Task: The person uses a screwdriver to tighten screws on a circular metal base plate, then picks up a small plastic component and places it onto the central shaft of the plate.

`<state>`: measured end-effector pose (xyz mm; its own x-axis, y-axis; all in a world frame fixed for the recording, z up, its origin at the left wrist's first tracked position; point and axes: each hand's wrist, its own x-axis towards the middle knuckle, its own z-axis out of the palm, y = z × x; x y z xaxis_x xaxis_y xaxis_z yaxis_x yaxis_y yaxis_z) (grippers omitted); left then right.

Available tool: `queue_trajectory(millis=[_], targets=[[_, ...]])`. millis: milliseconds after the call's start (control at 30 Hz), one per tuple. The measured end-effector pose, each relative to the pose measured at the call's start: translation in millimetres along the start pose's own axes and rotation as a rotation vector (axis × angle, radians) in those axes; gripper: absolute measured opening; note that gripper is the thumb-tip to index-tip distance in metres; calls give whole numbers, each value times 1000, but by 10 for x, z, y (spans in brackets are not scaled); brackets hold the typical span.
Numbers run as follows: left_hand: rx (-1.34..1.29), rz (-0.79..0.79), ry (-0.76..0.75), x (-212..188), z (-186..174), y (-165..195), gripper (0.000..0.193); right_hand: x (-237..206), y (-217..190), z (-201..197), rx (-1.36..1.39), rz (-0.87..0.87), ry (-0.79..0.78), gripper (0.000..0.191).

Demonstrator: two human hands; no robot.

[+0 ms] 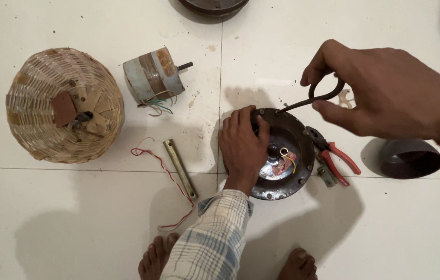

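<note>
Left hand [242, 148] presses flat on the left rim of the round motor housing [295, 155], which lies on the floor. Right hand [386, 93] is clenched on a dark looped tool [311, 99]. Tool's long axis slopes down-left from that grip, its tip touching the housing's upper rim, just beside the left fingers.

A round, dark, rusty metal motor housing [292, 155] lies open side up on the white tiled floor, straddling a grout line. A thin dark metal loop-handled tool [313, 98] slants down, its tip touching the housing's upper rim.
</note>
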<state>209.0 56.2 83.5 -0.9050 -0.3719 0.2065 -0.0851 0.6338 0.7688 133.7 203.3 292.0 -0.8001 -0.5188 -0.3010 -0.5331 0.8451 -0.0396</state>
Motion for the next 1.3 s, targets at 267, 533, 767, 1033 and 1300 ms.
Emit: queue_trajectory(millis=[267, 533, 767, 1033, 1300], targets=[[15, 14, 20, -16, 8, -2, 29, 20, 92, -66, -69, 52, -63, 43], [13, -7, -26, -12, -1, -1, 30, -68, 126, 35, -267, -12, 176, 38], [12, 9, 2, -2, 4, -9, 30, -50, 123, 58, -179, -214, 371, 32], [2, -1, 5, -7, -1, -22, 29, -80, -28, 87, -192, -68, 292, 24], [10, 2, 15, -10, 12, -23, 28, 1, 108, 36, 50, -173, 50, 53]])
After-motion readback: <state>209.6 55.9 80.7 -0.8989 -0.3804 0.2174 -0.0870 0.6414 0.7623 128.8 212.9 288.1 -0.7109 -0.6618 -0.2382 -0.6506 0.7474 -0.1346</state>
